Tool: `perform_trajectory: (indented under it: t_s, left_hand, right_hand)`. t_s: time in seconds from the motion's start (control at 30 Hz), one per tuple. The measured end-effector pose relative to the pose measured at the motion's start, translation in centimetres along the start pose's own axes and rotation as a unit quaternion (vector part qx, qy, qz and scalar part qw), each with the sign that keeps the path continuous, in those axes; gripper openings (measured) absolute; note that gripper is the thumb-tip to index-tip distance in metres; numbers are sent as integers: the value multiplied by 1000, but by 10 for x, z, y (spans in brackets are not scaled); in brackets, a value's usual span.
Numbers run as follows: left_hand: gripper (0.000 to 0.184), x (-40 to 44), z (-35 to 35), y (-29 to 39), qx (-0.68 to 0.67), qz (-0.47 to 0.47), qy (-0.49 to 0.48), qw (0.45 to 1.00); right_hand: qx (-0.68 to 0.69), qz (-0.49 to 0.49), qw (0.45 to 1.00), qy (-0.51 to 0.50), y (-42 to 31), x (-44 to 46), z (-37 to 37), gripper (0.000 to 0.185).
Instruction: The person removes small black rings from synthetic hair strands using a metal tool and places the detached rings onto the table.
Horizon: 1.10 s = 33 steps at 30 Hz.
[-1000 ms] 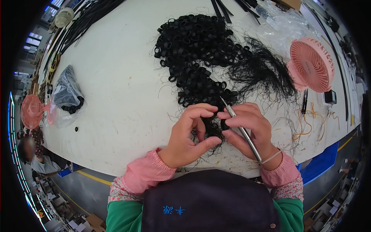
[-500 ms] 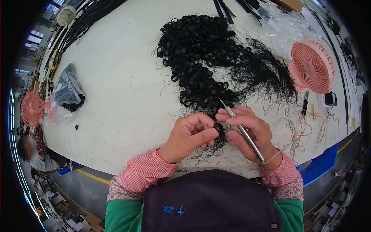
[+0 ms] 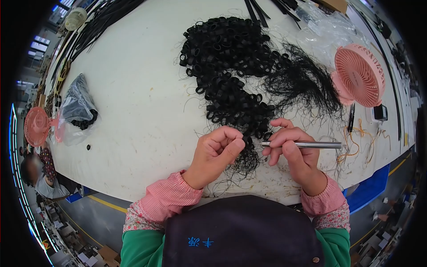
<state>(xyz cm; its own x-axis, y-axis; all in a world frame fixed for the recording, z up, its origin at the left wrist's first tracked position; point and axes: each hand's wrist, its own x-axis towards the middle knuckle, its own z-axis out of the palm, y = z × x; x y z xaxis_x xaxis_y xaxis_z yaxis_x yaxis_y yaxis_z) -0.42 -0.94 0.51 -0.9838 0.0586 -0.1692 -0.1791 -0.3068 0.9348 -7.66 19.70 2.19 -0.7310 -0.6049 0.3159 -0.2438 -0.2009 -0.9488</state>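
Observation:
My left hand point(image 3: 215, 153) is closed in a pinch, thumb against forefinger; what is between the fingertips is hidden. In my right hand point(image 3: 297, 153) lies a slim silver metal tool point(image 3: 318, 145), shaped like a pen, held nearly level. Its thin tip end points left toward my left fingertips. Just beyond both hands a large pile of small black rings point(image 3: 227, 44) spreads over the table. A tangle of loose black threads point(image 3: 244, 164) lies under and between my hands.
A bigger heap of black threads point(image 3: 304, 82) lies right of the rings, by a pink fan point(image 3: 358, 75). On the left are a plastic bag point(image 3: 79, 102) of black pieces and another pink fan point(image 3: 36, 127). Black strips point(image 3: 98, 22) lie at the back. A person point(image 3: 46, 178) sits far left.
The metal tool has swung from a steep slant to nearly level, its rear end now out to the right. The black ring seen at my left fingertips no longer shows there.

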Motion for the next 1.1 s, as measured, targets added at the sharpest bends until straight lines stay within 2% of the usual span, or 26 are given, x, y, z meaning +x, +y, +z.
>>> perform_trajectory:
  t_s: [0.1, 0.23, 0.43, 0.53, 0.6, 0.63, 0.67, 0.73, 0.77, 0.83, 0.87, 0.97, 1.1]
  left_hand:
    - [10, -2, 1, -1, 2, -3, -3, 1000]
    - [9, -2, 2, 0, 6, 8, -8, 1000]
    - [12, -2, 1, 2, 47, 13, -10, 999]
    - [6, -2, 0, 3, 48, 0, 10, 999]
    - [4, 3, -3, 4, 148, 152, 39, 976]
    - [5, 1, -5, 16, 214, 155, 57, 963]
    - [5, 2, -8, 20, 215, 156, 57, 963]
    - [8, 7, -15, 26, 359, 284, 129, 880]
    - [8, 8, -23, 30, 360, 285, 129, 879]
    - [9, 7, -44, 36, 575, 304, 166, 742]
    - [9, 4, -52, 37, 575, 304, 165, 741]
    - [7, -5, -71, 37, 670, 166, 189, 698]
    - [10, -4, -74, 33, 673, 207, 213, 677]
  right_hand:
    - [-25, 14, 1000, -7, -2, 1, 2, 23]
    - [-3, 8, 1000, -4, 1, 0, 2, 19]
    - [-20, 6, 1000, -6, -1, 0, 3, 24]
    - [13, -21, 1000, 10, 2, 0, 0, 22]
    - [22, -38, 998, 37, 4, -1, -1, 22]
    - [23, -39, 998, 38, 3, -1, -1, 22]
    - [19, -37, 998, 44, 3, 0, -2, 22]
    - [15, -35, 998, 51, 3, 0, -2, 22]
    - [25, -33, 998, 50, 4, -1, -2, 22]
    - [36, -30, 998, 50, 5, -1, -2, 22]
    - [39, -29, 998, 45, 4, -1, -2, 21]
    - [43, -33, 998, 40, 3, -1, -3, 21]
    - [50, -24, 997, 53, 2, -2, -1, 21]
